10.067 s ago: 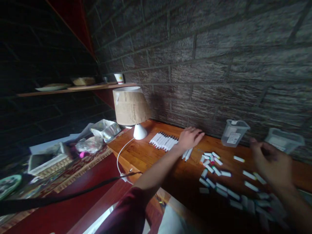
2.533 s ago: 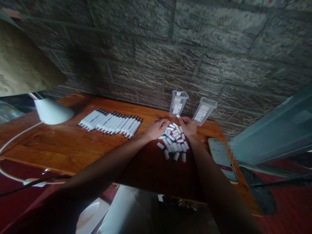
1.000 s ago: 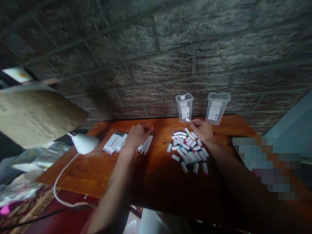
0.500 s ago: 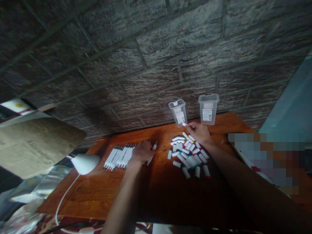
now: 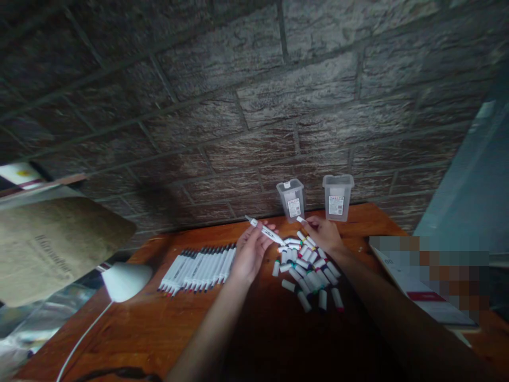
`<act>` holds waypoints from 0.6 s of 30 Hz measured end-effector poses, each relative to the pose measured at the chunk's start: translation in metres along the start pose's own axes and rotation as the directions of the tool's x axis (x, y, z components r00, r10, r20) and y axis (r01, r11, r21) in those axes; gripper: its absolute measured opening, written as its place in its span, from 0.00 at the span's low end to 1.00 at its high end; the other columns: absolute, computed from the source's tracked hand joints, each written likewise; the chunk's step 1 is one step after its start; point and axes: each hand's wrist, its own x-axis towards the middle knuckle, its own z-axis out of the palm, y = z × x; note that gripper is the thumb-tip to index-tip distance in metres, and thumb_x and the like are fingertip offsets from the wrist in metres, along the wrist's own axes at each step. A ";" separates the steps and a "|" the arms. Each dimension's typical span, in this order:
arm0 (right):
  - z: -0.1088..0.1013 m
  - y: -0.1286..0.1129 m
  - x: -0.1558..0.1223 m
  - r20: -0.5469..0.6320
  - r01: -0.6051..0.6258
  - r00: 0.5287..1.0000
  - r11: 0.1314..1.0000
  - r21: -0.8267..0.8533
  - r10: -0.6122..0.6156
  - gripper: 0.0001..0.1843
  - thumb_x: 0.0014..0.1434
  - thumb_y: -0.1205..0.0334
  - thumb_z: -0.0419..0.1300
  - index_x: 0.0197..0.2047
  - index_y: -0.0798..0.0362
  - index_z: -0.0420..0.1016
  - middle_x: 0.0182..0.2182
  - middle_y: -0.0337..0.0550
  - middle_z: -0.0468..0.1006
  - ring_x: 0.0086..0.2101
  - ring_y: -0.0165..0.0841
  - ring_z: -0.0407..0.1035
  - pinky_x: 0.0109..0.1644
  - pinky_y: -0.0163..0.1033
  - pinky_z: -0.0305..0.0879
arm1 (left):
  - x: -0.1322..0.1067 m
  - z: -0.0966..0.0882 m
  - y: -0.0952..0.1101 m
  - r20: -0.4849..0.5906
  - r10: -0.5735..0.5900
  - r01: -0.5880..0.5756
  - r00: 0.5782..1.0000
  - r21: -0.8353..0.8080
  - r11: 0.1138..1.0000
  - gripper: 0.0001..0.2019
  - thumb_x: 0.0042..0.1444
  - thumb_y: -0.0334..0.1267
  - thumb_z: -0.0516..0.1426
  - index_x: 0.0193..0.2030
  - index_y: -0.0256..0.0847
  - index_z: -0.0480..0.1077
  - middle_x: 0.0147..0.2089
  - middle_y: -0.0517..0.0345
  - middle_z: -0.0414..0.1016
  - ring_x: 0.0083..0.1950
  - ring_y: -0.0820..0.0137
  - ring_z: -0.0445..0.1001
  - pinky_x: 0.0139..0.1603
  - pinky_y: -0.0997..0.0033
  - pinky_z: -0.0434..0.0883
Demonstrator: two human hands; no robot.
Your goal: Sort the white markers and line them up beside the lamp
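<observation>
My left hand (image 5: 251, 249) is closed on a white marker (image 5: 267, 232), which tilts across the fingers with its tip pointing toward the pile of caps. Closed in a pinch, my right hand (image 5: 322, 233) has a small white marker cap (image 5: 301, 219) at its fingertips. Just below that hand lies a loose heap of white marker caps (image 5: 313, 277) with coloured ends. A row of white markers (image 5: 194, 268) lies side by side on the wooden table, left of my left hand.
Two clear plastic containers (image 5: 292, 200) with labels stand against the brick wall (image 5: 254, 127). A white cone-shaped lamp (image 5: 126, 281) with a cord and a brown paper bag (image 5: 59, 239) are at the left. A partly blurred calendar-like sheet (image 5: 421, 297) lies at the right.
My left hand has lifted a marker off the table and brought it right and toward the caps. My right hand still holds the cap in about the same place. The view has shifted slightly.
</observation>
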 end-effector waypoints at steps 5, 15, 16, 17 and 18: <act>-0.002 -0.001 -0.001 0.003 0.007 1.000 1.000 0.008 -0.007 0.12 0.63 0.53 0.58 0.37 0.48 0.81 0.34 0.40 0.85 0.38 0.36 0.80 0.41 0.37 0.70 | -0.001 -0.001 -0.003 0.052 -0.064 0.068 0.997 -0.073 0.995 0.11 0.57 0.39 0.65 0.44 0.36 0.77 0.46 0.48 0.82 0.47 0.66 0.81 0.54 0.67 0.76; -0.001 0.000 -0.001 0.006 0.010 1.000 1.000 0.016 -0.010 0.11 0.62 0.53 0.59 0.38 0.47 0.80 0.35 0.40 0.85 0.38 0.35 0.80 0.40 0.36 0.70 | -0.005 0.005 -0.004 0.110 -0.109 0.113 0.988 -0.036 0.993 0.09 0.61 0.39 0.60 0.47 0.41 0.75 0.58 0.50 0.77 0.57 0.65 0.77 0.57 0.65 0.74; -0.001 0.000 -0.001 0.005 0.008 1.000 1.000 0.015 -0.008 0.11 0.62 0.53 0.59 0.38 0.48 0.80 0.35 0.40 0.85 0.38 0.35 0.80 0.40 0.35 0.70 | -0.005 0.005 -0.004 0.112 -0.123 0.128 0.986 -0.036 0.991 0.09 0.60 0.39 0.60 0.47 0.41 0.75 0.57 0.51 0.78 0.57 0.65 0.77 0.57 0.65 0.74; -0.001 0.000 -0.001 0.005 0.006 1.000 1.000 0.013 -0.006 0.11 0.62 0.53 0.59 0.38 0.48 0.80 0.35 0.40 0.85 0.38 0.35 0.80 0.40 0.35 0.70 | -0.004 0.004 -0.005 0.110 -0.139 0.144 0.984 -0.042 0.989 0.10 0.60 0.38 0.59 0.47 0.41 0.75 0.55 0.51 0.79 0.55 0.65 0.78 0.57 0.65 0.74; -0.001 0.000 -0.001 0.006 0.003 1.000 1.000 0.011 -0.003 0.11 0.62 0.53 0.59 0.38 0.48 0.80 0.35 0.40 0.85 0.37 0.35 0.80 0.40 0.35 0.69 | -0.004 0.004 -0.005 0.104 -0.156 0.162 0.982 -0.053 0.985 0.10 0.59 0.37 0.59 0.46 0.41 0.75 0.52 0.52 0.80 0.53 0.66 0.78 0.57 0.65 0.74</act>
